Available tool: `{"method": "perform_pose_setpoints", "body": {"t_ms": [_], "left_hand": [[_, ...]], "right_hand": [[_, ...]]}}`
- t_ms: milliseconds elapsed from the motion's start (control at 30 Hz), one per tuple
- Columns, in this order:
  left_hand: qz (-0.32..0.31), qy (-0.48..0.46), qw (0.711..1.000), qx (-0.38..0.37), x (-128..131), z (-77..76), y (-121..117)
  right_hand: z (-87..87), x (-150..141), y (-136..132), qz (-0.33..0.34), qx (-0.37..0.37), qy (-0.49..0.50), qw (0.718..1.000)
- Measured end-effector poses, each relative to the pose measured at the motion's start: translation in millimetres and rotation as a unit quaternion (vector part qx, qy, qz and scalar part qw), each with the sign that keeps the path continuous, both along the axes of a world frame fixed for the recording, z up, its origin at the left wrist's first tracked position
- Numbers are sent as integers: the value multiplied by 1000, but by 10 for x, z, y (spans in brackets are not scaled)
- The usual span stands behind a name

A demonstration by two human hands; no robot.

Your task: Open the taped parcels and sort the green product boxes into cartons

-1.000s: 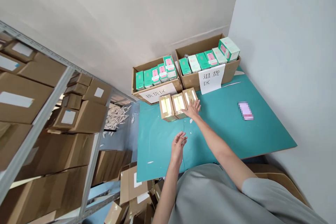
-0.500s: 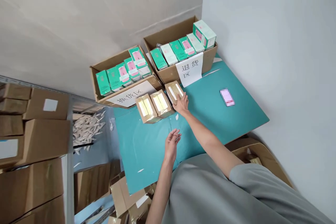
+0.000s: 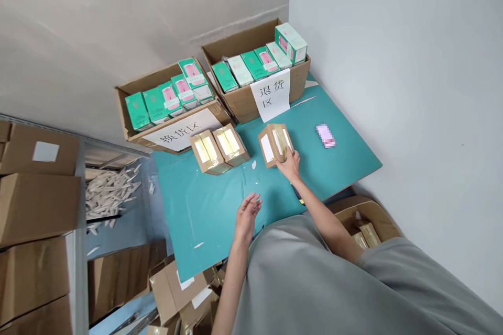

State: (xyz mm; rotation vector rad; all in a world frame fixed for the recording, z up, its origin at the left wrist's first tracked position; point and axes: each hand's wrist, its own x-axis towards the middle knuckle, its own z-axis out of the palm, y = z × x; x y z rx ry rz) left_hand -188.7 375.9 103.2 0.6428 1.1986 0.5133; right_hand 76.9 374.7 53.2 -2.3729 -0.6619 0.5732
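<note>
My right hand (image 3: pixel 290 164) grips the near end of a small brown cardboard box (image 3: pixel 269 147) with white labels and clear tape. That box is tilted, a side and its top showing. Over the near part of the teal table (image 3: pixel 208 220) my left hand (image 3: pixel 247 214) hovers with fingers loosely bent, apart and holding nothing. Two similar taped cardboard boxes (image 3: pixel 218 148) stand side by side to the left of the held one. A dark item with a yellow tip (image 3: pixel 301 201) is mostly hidden under my right forearm.
Behind stand two open cartons, the left carton (image 3: pixel 128 135) and right carton (image 3: pixel 243 105), with green and white product boxes and paper signs. A pink pixelated item (image 3: pixel 326 136) lies at right. Stacked parcels (image 3: pixel 39 204) fill the left; an open carton (image 3: pixel 383 209) sits below the table's right edge.
My right hand has drawn the small cardboard box away from the other two, rightward and nearer me, and tilted it. The camera view has shifted. My left hand keeps much the same pose.
</note>
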Motion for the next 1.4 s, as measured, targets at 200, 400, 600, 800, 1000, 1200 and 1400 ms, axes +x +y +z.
{"method": "perform_pose_setpoints", "body": {"t_ms": [200, 400, 600, 800, 1000, 1200, 1400], "left_hand": [[70, 28, 997, -13, -412, -186, -255], [96, 158, 981, 58, -716, -448, -364], [-39, 244, 959, 138, -839, -731, -448], [-47, 229, 965, 121, -892, -911, -530], [-27, 250, 962, 105, -742, -1073, -502], [-29, 250, 962, 103, -735, -1098, -423], [-8, 255, 955, 154, -857, -933, -348]], "right_hand": [[18, -106, -1072, 146, 66, -44, 986], [1, -400, -1143, 492, 54, -45, 868], [-218, -553, -952, 640, 24, -67, 765], [-616, -225, -1042, 525, 52, -31, 849], [-915, -90, -1182, 484, -20, 99, 869], [-884, -192, -1208, 440, 30, 176, 880], [-692, -217, -1227, 368, 73, 251, 892]]}}
